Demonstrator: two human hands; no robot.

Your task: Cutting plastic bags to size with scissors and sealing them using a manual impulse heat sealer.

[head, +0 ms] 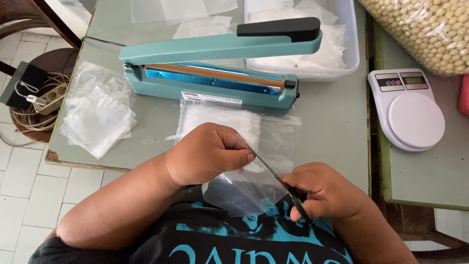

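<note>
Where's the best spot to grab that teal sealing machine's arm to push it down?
Probably the black handle at the raised free end of the sealer, coming from above on the right. The arm hinges at the left, so that end swings furthest.

A single head-worn camera looks steeply down from just above the person's chest, close over both hands. It faces forward across the counter (332, 122): beyond the grip lies the heat sealer (215, 68), to the grip's right a kitchen scale (410, 112), to its left the tiled floor.
</note>
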